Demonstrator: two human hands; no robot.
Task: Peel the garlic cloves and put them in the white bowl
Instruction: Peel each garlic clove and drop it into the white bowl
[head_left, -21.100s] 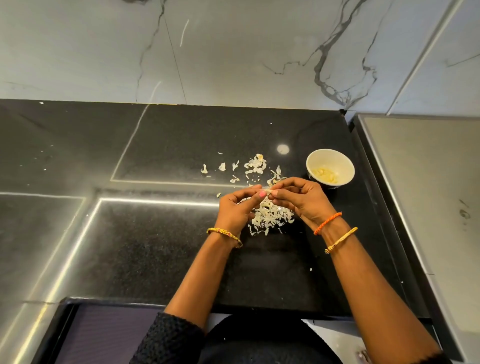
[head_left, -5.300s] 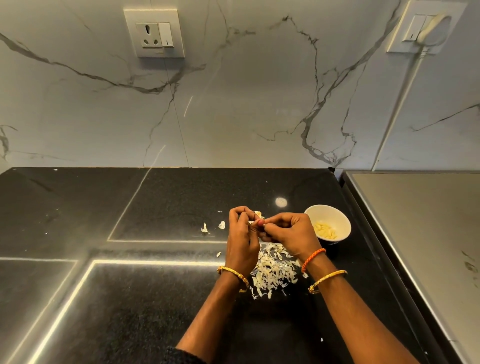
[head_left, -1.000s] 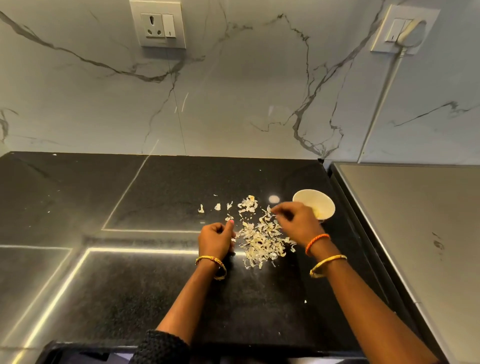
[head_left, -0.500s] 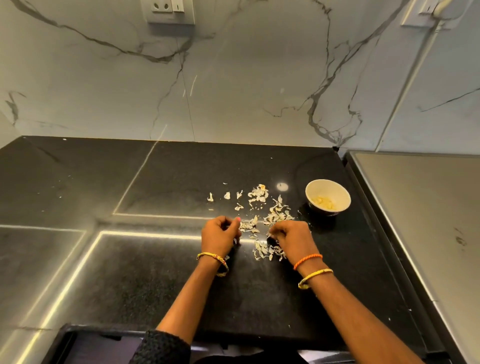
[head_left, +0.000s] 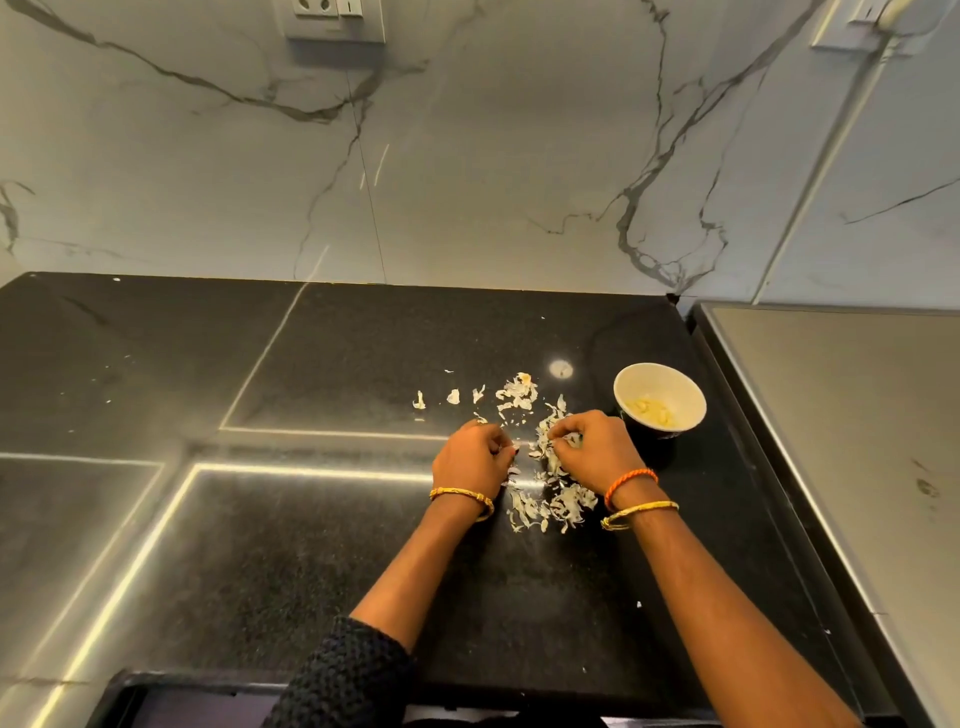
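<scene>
The white bowl (head_left: 670, 379) stands on the black counter at the right, with several peeled yellow garlic cloves (head_left: 647, 410) inside. Left of it, papery garlic skins (head_left: 553, 506) lie scattered in a loose heap. My right hand (head_left: 595, 449) rests just left of the bowl, its curled fingertips pinching skins at the top of the heap. Across a small gap, my left hand (head_left: 472, 460) is curled on the counter, and a white scrap of skin shows at its fingertips. I see no unpeeled clove; the palms are hidden.
More skin scraps (head_left: 517, 389) lie farther back, toward the marble wall (head_left: 467, 182). A grey steel surface (head_left: 841, 415) borders the black counter (head_left: 311, 519) on the right, close behind the bowl. A wall socket (head_left: 335, 18) is high on the wall.
The right hand came back from the bowl to the heap of skins. Both hands have dropped to the counter and are now close together at the heap. The view tilted down.
</scene>
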